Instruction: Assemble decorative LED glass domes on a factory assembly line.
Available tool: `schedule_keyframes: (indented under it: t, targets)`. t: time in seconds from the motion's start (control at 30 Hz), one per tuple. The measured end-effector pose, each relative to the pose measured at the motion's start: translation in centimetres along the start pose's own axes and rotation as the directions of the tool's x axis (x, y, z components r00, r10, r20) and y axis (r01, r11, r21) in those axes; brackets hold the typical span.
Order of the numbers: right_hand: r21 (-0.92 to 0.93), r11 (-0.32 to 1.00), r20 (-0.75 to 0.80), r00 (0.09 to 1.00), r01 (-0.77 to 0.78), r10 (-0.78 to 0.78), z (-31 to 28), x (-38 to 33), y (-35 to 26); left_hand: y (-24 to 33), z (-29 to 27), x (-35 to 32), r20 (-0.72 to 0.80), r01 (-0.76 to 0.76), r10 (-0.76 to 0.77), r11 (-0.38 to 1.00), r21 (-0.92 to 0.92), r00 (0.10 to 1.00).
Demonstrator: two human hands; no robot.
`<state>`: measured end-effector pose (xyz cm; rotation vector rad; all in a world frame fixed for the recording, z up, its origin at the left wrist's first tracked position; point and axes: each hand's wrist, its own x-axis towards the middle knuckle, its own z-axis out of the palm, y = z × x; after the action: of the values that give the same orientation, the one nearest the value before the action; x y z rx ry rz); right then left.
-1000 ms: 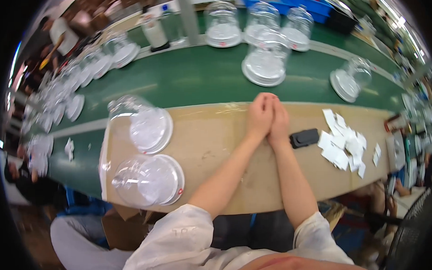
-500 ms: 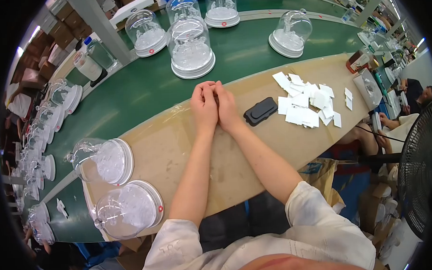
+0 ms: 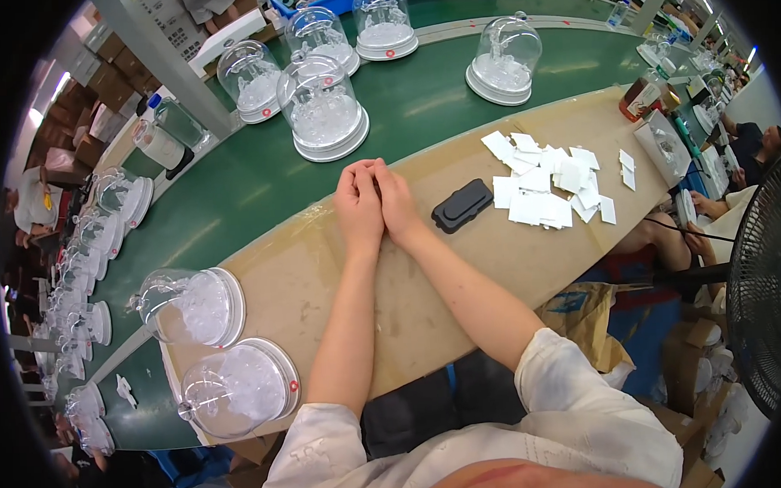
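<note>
My left hand (image 3: 356, 212) and my right hand (image 3: 399, 209) are clasped together on the brown-covered tabletop, fingers folded in against each other. No object shows between them, though the inside of the palms is hidden. Just right of my right hand lies a black oblong holder (image 3: 462, 205) with a raised middle. Beyond it is a loose pile of thin white square pieces (image 3: 543, 183). Past my fingertips, on the green belt, stands a clear glass dome (image 3: 321, 109) on a round white base, with clear shapes inside.
Two more domes (image 3: 202, 309) (image 3: 249, 387) lie tipped over at the table's left end. Several domes line the curved green belt (image 3: 424, 92). A fan (image 3: 758, 291) stands at the right, near a white box (image 3: 662, 148) and an amber bottle (image 3: 642, 97). Other people sit beyond.
The domes on the far belt have shifted left relative to the table and bottles. The whole view has swung slightly. My hands stay clasped in the same place.
</note>
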<state>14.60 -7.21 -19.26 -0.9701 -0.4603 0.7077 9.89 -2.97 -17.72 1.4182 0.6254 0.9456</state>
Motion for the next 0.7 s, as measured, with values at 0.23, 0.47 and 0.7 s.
schedule_keyframes:
  t: [0.23,0.47,0.7]
  targets:
    - [0.169,0.985,0.051,0.998,-0.034,0.026,-0.2,-0.1,-0.6,1.4,1.2,-0.7,-0.027,-0.397,0.413,0.891,0.222,0.910]
    - [0.020,0.999,0.111,0.993,0.043,-0.045,-0.1,1.1,0.9,3.5,9.9,-3.0,0.606,-0.639,0.369,0.702,0.314,0.704]
    - [0.073,0.997,0.064,0.998,-0.007,0.003,-0.9,1.2,1.2,1.1,14.1,-3.1,0.779,-0.760,0.231,0.492,0.424,0.584]
